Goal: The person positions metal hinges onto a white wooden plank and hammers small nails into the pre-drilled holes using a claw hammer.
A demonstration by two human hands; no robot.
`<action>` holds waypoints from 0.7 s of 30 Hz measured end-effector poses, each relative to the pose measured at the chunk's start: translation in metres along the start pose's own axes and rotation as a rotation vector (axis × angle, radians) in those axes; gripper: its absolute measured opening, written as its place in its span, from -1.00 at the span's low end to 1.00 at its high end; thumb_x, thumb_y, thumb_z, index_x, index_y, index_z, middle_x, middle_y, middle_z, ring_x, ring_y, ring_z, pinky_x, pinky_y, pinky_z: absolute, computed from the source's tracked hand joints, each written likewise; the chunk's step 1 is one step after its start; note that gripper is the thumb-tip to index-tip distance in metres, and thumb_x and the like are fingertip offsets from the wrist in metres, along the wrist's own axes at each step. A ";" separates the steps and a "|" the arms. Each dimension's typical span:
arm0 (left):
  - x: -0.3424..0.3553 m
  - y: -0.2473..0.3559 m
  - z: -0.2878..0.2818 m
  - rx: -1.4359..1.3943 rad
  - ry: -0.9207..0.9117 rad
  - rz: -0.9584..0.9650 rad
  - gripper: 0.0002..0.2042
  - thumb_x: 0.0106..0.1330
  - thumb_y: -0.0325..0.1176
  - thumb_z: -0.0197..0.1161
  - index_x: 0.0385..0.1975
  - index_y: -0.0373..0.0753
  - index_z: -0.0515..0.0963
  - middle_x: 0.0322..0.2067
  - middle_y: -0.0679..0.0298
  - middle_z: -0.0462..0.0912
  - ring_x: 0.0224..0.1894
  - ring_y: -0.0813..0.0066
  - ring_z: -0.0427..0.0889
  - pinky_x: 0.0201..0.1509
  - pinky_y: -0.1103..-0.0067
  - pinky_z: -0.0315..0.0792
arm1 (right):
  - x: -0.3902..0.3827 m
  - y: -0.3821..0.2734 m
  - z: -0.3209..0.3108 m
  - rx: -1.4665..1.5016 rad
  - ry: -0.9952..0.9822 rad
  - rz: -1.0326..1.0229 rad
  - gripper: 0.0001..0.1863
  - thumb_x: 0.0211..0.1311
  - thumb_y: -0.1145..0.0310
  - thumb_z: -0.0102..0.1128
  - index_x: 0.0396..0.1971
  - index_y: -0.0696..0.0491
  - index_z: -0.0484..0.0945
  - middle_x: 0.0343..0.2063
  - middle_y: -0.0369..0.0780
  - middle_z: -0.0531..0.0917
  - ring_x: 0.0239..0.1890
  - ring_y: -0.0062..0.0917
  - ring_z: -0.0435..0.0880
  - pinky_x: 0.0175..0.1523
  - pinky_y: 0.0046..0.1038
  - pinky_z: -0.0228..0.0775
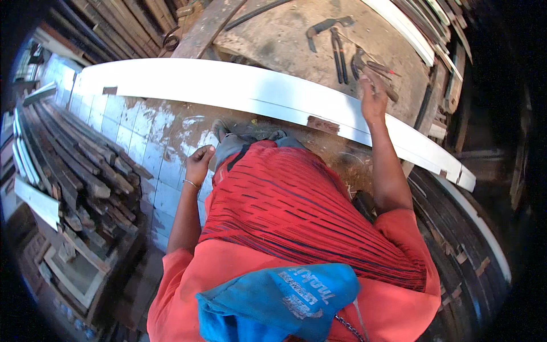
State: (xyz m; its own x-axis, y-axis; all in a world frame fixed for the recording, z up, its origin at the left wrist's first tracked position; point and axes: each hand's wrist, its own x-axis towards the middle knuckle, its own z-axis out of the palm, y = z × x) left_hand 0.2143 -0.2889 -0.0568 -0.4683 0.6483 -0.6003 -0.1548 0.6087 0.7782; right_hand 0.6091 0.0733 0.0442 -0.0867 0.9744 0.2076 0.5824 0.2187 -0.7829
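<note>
A long white-painted board (pixel 228 85) with dark notches lies across in front of me, along the near edge of the wooden worktable (pixel 268 40). My right hand (pixel 374 101) reaches over it, fingers stretched out and apart beside the wooden handle (pixel 388 88) of a hammer; whether they touch it I cannot tell. Close by lie pincers with dark handles (pixel 339 60) and a thin tool with red on it (pixel 383 69). A dark-headed tool (pixel 327 27) rests farther back. My left hand (pixel 199 163) hangs beside my body, fingers curled together; anything inside is hidden.
Stacked dark timber strips (pixel 74 154) fill the left side, above a tiled floor (pixel 122 122). More timber (pixel 444 228) lies low at the right. White strips (pixel 399 25) line the table's far right edge. A dark rod (pixel 256 14) lies at the back.
</note>
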 end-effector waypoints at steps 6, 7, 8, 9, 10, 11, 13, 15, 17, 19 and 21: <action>0.021 0.029 0.013 0.142 -0.108 0.058 -0.57 0.36 -0.16 0.39 0.01 -0.42 0.62 -0.13 0.26 0.73 -0.09 0.58 0.63 0.07 0.61 0.47 | -0.027 0.077 -0.046 -0.064 0.132 0.251 -0.60 0.26 0.13 0.34 -0.07 0.13 0.69 -0.07 -0.08 0.73 0.05 -0.33 0.68 0.17 -0.36 0.45; 0.023 0.033 0.014 0.161 -0.102 0.064 -0.57 0.36 -0.16 0.39 0.01 -0.43 0.62 -0.13 0.25 0.73 -0.09 0.58 0.63 0.06 0.61 0.48 | -0.030 0.084 -0.043 -0.083 0.114 0.251 -0.60 0.19 0.13 0.38 -0.10 0.11 0.70 -0.08 -0.03 0.73 0.04 -0.27 0.69 0.14 -0.33 0.47; 0.026 0.037 0.016 0.179 -0.095 0.070 -0.57 0.36 -0.16 0.39 0.01 -0.43 0.61 -0.13 0.24 0.73 -0.09 0.57 0.64 0.06 0.60 0.49 | -0.028 0.091 -0.042 -0.135 0.087 0.210 -0.59 0.17 0.12 0.38 -0.11 0.11 0.71 -0.09 -0.02 0.73 0.02 -0.24 0.69 0.14 -0.31 0.48; 0.030 0.039 0.015 0.188 -0.103 0.075 -0.59 0.36 -0.16 0.40 -0.01 -0.41 0.63 -0.14 0.25 0.74 -0.09 0.57 0.64 0.06 0.60 0.49 | -0.026 0.083 -0.035 -0.188 0.053 0.170 -0.59 0.15 0.12 0.38 -0.12 0.11 0.71 -0.10 0.00 0.73 0.01 -0.21 0.69 0.14 -0.30 0.48; 0.033 0.040 0.015 0.201 -0.105 0.085 -0.59 0.35 -0.15 0.40 -0.02 -0.41 0.63 -0.15 0.25 0.74 -0.09 0.56 0.64 0.06 0.60 0.49 | -0.023 0.078 -0.031 -0.242 0.023 0.133 -0.59 0.13 0.12 0.38 -0.13 0.11 0.71 -0.11 0.01 0.72 -0.01 -0.19 0.69 0.14 -0.28 0.48; 0.036 0.040 0.015 0.212 -0.106 0.095 -0.59 0.35 -0.15 0.40 -0.03 -0.40 0.64 -0.15 0.25 0.74 -0.09 0.56 0.65 0.06 0.59 0.49 | -0.018 0.090 -0.021 -0.268 0.027 0.091 -0.58 0.08 0.10 0.38 -0.16 0.10 0.72 -0.17 0.04 0.72 -0.05 -0.07 0.67 0.17 -0.21 0.46; 0.038 0.037 0.013 0.228 -0.094 0.103 -0.59 0.35 -0.14 0.40 -0.04 -0.39 0.65 -0.16 0.26 0.74 -0.10 0.56 0.64 0.06 0.59 0.49 | -0.003 0.072 -0.010 -0.277 -0.101 0.169 -0.57 0.09 0.10 0.38 -0.13 0.08 0.71 -0.16 0.05 0.72 -0.05 -0.02 0.66 0.19 -0.16 0.44; 0.039 0.035 0.013 0.238 -0.085 0.104 -0.59 0.34 -0.13 0.41 -0.05 -0.39 0.65 -0.17 0.26 0.74 -0.11 0.56 0.64 0.06 0.59 0.49 | 0.010 0.065 0.003 -0.402 -0.110 0.138 -0.56 0.10 0.11 0.36 -0.09 0.07 0.70 -0.16 0.05 0.72 -0.06 -0.01 0.67 0.16 -0.16 0.47; 0.036 0.035 0.010 0.248 -0.046 0.085 -0.59 0.34 -0.13 0.41 -0.05 -0.38 0.65 -0.18 0.28 0.73 -0.12 0.57 0.63 0.05 0.59 0.48 | 0.021 0.076 0.017 -0.630 0.010 -0.008 -0.55 0.11 0.12 0.35 -0.04 0.05 0.69 -0.17 0.07 0.72 -0.09 -0.04 0.71 0.06 -0.21 0.55; 0.031 0.029 0.007 0.187 -0.023 0.070 -0.60 0.33 -0.14 0.41 -0.05 -0.38 0.66 -0.19 0.31 0.72 -0.12 0.60 0.61 0.04 0.61 0.46 | 0.046 0.079 0.017 -0.602 -0.046 0.174 -0.53 0.10 0.13 0.33 0.01 0.02 0.66 -0.10 0.07 0.70 0.00 -0.02 0.67 0.17 -0.15 0.47; 0.020 0.019 0.004 0.140 0.032 0.035 -0.61 0.34 -0.14 0.40 -0.07 -0.38 0.67 -0.19 0.32 0.72 -0.12 0.60 0.60 0.05 0.61 0.45 | 0.063 0.064 0.017 -0.580 -0.074 0.328 -0.55 0.10 0.13 0.31 -0.01 0.01 0.67 -0.08 0.06 0.70 0.02 -0.04 0.66 0.16 -0.13 0.49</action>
State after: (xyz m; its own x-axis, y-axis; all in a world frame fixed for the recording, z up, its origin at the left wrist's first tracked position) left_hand 0.2055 -0.2632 -0.0547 -0.4991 0.6569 -0.5652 -0.0162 0.6450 0.7640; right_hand 0.6275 0.1500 -0.0030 0.1254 0.9911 -0.0446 0.9266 -0.1331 -0.3518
